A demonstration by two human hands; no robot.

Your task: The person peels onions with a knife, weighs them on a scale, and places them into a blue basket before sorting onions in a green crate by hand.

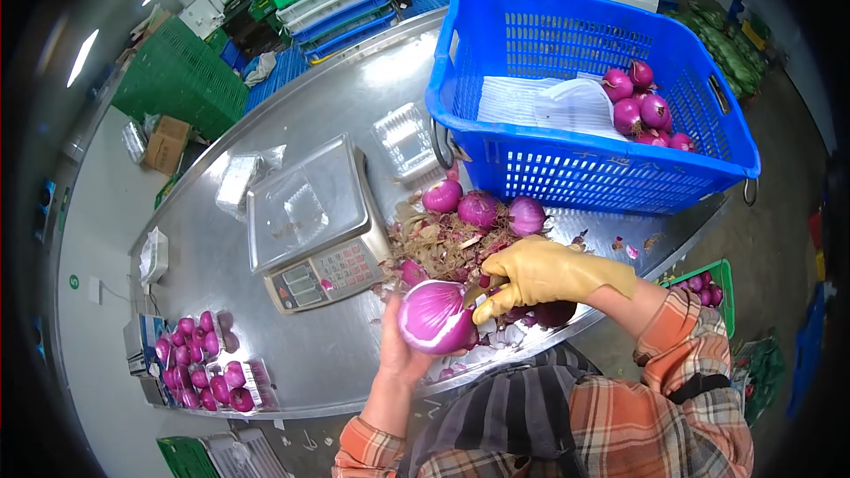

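Observation:
My left hand (396, 350), bare, cups a large red onion (436, 319) from below and the side. A pale streak runs across the onion's purple skin. My right hand (549, 279), in a yellow rubber glove, is closed at the onion's right side. A small knife (476, 295) shows between its thumb and fingers as a short blade; the glove hides its handle. Just beyond my hands lies a heap of dry skins and roots (434, 243). Loose red onions (478, 210) rest at the heap's far edge, beside the blue crate (611, 155).
A scale (310, 212) stands left of the heap on the metal table (266, 336). Clear plastic trays (403, 142) lie behind it. Packed onions (199, 367) sit at the table's left end. The crate holds white liners and several onions. A green crate (726, 292) stands low at right.

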